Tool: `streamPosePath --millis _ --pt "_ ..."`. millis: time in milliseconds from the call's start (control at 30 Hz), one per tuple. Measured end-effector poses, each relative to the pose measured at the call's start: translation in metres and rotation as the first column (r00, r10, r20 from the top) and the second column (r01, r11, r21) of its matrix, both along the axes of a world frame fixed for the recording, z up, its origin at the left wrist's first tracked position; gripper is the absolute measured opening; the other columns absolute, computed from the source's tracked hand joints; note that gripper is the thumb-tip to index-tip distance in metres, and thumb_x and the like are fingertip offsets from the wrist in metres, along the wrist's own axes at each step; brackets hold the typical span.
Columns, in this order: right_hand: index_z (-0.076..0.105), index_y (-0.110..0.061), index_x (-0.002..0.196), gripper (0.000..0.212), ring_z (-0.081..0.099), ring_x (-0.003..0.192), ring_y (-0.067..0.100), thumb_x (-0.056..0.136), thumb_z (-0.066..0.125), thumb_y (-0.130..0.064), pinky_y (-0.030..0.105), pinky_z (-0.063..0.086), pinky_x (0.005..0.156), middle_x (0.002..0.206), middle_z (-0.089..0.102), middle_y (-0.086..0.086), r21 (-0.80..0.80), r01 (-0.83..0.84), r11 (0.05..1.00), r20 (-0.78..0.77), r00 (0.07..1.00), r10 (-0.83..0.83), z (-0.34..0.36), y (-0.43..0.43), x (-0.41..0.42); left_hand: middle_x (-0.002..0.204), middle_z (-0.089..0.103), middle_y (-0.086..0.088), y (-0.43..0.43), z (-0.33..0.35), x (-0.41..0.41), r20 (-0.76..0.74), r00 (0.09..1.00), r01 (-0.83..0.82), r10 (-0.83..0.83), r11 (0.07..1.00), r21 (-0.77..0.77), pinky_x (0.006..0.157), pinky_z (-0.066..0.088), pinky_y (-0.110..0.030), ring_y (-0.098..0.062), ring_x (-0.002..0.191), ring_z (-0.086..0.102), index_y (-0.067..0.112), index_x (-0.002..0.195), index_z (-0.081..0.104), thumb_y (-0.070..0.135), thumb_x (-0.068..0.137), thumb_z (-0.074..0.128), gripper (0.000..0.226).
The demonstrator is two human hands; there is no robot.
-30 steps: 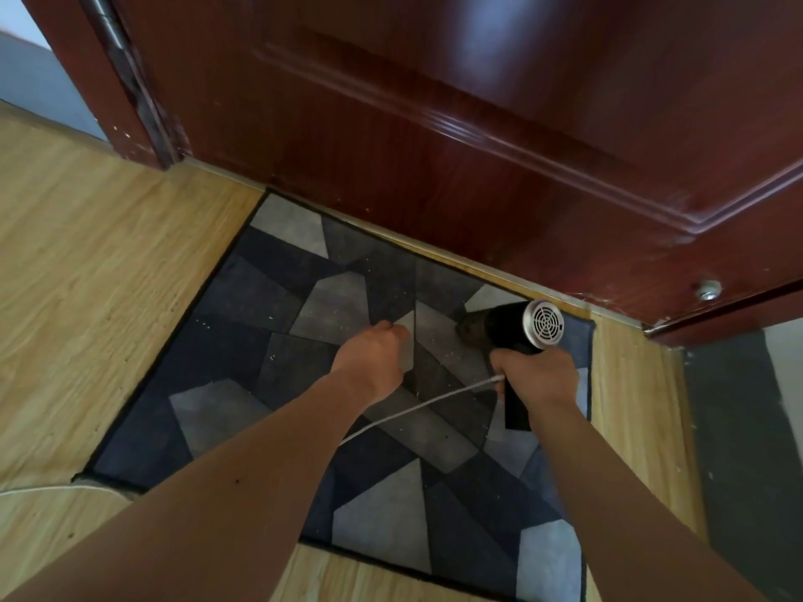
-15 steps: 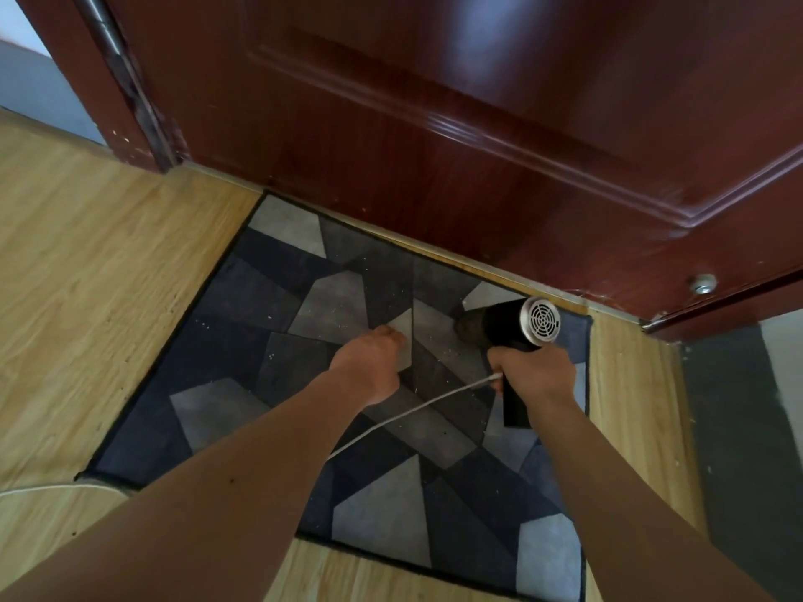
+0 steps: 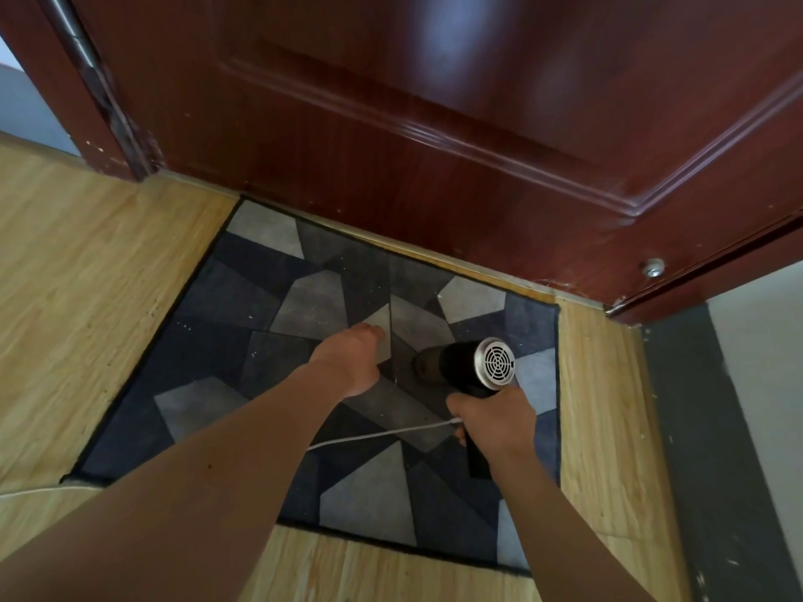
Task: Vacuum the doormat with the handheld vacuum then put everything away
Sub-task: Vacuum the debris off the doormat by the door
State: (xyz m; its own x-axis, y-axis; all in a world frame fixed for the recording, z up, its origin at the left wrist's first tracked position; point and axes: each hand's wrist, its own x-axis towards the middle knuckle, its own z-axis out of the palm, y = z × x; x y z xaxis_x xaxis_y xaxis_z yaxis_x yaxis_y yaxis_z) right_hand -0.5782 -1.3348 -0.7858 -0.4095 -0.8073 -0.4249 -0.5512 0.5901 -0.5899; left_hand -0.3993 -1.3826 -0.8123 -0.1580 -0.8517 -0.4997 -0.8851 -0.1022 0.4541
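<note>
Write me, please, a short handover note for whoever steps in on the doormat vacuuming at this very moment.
Right hand: closed around the handle of the handheld vacuum, nozzle pointing left over the middle of the doormat.
Left hand: resting on the mat beside the nozzle; whether it grips anything cannot be told.
White cord: runs from the handle leftward across the mat, under the left arm.
Done: vacuuming is under way near the centre.
Left: pale specks remain on the left part of the mat; finish the mat, then put everything away.

Both arms outstretched, left grip (image 3: 354,357) seemingly curled loose, right grip (image 3: 493,421) fisted.
</note>
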Motion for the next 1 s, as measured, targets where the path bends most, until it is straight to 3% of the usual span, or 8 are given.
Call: streamPosePath --millis 167,333,500,600,767,900,1000 --pt "0.064 0.000 0.082 0.019 0.057 0.056 0.014 0.076 0.073 -0.016 0.023 0.042 0.051 0.061 0.062 0.004 -0.009 0.022 1.000 -0.063 0.998 -0.022 0.004 -0.006 -0.014 0.143 0.039 -0.008 0.002 0.001 0.001 0.001 1.000 0.009 -0.009 1.000 0.008 0.103 0.041 -0.036 -0.029 0.128 0.045 0.018 0.146 0.032 0.006 0.092 0.048 0.058" --pt "0.068 -0.001 0.094 0.033 0.067 0.084 0.029 0.072 0.076 -0.024 0.034 0.053 0.072 0.084 0.070 0.015 -0.032 0.086 0.996 -0.079 0.993 -0.089 -0.001 -0.013 -0.017 0.142 0.041 -0.009 0.003 0.002 0.004 0.022 1.000 0.012 -0.012 1.000 0.017 0.104 0.041 -0.037 -0.029 0.128 0.045 0.017 0.146 0.033 0.007 0.092 0.048 0.057" --pt "0.063 -0.003 0.069 0.014 0.054 0.048 0.011 0.076 0.071 -0.013 0.017 0.044 0.045 0.053 0.059 0.003 -0.001 0.029 1.000 0.005 1.000 -0.029 0.001 -0.009 0.001 0.139 0.045 -0.012 0.006 0.003 0.009 0.042 0.999 0.017 -0.018 1.000 0.023 0.100 0.045 -0.037 -0.030 0.125 0.048 0.016 0.144 0.034 0.008 0.093 0.049 0.054" --pt "0.064 -0.006 0.069 0.016 0.059 0.053 0.016 0.074 0.071 -0.018 0.027 0.054 0.059 0.054 0.061 0.004 0.004 -0.020 1.000 0.016 1.000 0.020 -0.007 -0.007 0.020 0.137 0.047 -0.013 0.008 0.003 0.015 0.072 0.997 0.023 -0.025 0.999 0.024 0.100 0.045 -0.039 -0.030 0.123 0.049 0.018 0.144 0.034 0.012 0.093 0.051 0.054" --pt "0.067 -0.004 0.074 0.020 0.067 0.073 0.027 0.071 0.071 -0.023 0.028 0.051 0.062 0.070 0.069 0.012 0.010 -0.056 0.998 0.016 0.998 0.056 -0.011 0.000 0.024 0.141 0.045 -0.011 0.013 0.005 0.024 0.066 0.998 0.000 -0.001 1.000 0.021 0.103 0.043 -0.038 -0.030 0.127 0.047 0.021 0.145 0.033 0.012 0.092 0.052 0.057" --pt "0.069 -0.003 0.083 0.025 0.069 0.075 0.029 0.069 0.073 -0.024 0.034 0.057 0.070 0.075 0.072 0.014 0.018 0.028 0.999 -0.030 0.999 -0.028 -0.005 0.010 0.000 0.140 0.046 -0.011 0.016 0.008 0.023 0.080 0.997 0.023 -0.024 1.000 0.014 0.101 0.044 -0.039 -0.030 0.126 0.048 0.020 0.145 0.034 0.009 0.091 0.051 0.058" --pt "0.068 -0.005 0.080 0.022 0.068 0.068 0.026 0.072 0.073 -0.025 0.035 0.057 0.069 0.066 0.069 0.010 0.013 0.103 0.995 -0.081 0.992 -0.101 0.004 0.019 -0.019 0.138 0.048 -0.013 0.018 0.011 0.020 0.074 0.996 0.040 -0.040 0.999 0.010 0.099 0.045 -0.040 -0.031 0.124 0.050 0.019 0.145 0.033 0.006 0.091 0.049 0.058"
